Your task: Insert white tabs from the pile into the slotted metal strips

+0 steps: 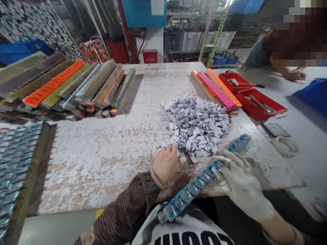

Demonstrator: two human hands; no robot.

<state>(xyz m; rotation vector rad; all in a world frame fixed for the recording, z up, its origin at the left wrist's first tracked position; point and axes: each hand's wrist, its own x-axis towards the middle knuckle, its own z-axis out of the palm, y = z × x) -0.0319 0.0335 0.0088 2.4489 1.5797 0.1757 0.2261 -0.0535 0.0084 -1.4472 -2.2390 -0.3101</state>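
My left hand [166, 162] is bare and closed at the near edge of a heap of small white paper tags [198, 126]; its fingers are curled into the tags. My right hand [238, 180] wears a white knit glove and grips a long blue slotted strip [201, 179] that runs from my lap up over the table edge toward the heap. The strip holds a row of tags in its slots.
The worn white table [102, 156] carries stacked slotted strips [76, 85] at the far left, pink and orange strips [217, 90] beyond the heap, red trays with tools [255, 102], and a tape roll [284, 146]. Another person's hand [293, 73] rests on the far right table.
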